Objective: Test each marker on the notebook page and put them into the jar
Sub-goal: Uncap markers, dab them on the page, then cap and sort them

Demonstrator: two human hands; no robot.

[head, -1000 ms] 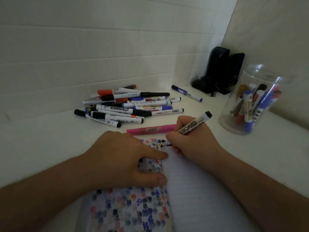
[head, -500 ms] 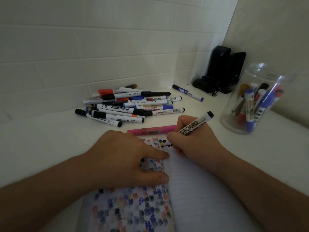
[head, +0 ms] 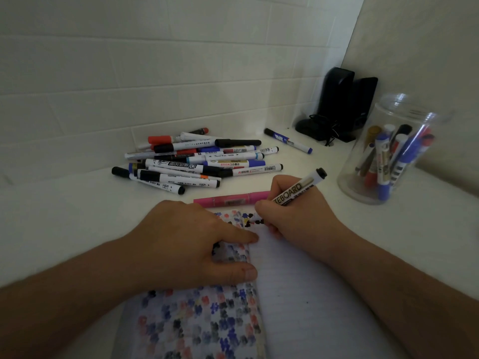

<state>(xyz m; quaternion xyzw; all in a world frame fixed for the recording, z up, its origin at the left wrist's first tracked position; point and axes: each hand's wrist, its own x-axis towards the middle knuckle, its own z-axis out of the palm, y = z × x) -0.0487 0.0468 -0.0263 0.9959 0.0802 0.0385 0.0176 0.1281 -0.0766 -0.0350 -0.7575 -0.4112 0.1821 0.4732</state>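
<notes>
An open notebook point(head: 298, 294) lies in front of me; its left page is covered with coloured marker blots. My left hand point(head: 186, 244) rests flat on that page, holding it down. My right hand point(head: 298, 216) grips a black whiteboard marker point(head: 298, 189), its tip touching the top of the page by fresh black marks. A pile of several markers point(head: 199, 161) lies behind the notebook. A pink marker point(head: 230, 199) lies just beyond the notebook's top edge. The clear jar point(head: 357, 187) at the right holds several markers.
A lone blue-and-white marker point(head: 287, 140) lies near the back corner. Black speakers with a cable point(head: 339, 104) stand in the corner beside the jar. A tiled wall runs along the back and another wall closes the right side.
The black marker's tip has made small strokes at the top of the page, adding black marks. My left hand has stayed on the page.
</notes>
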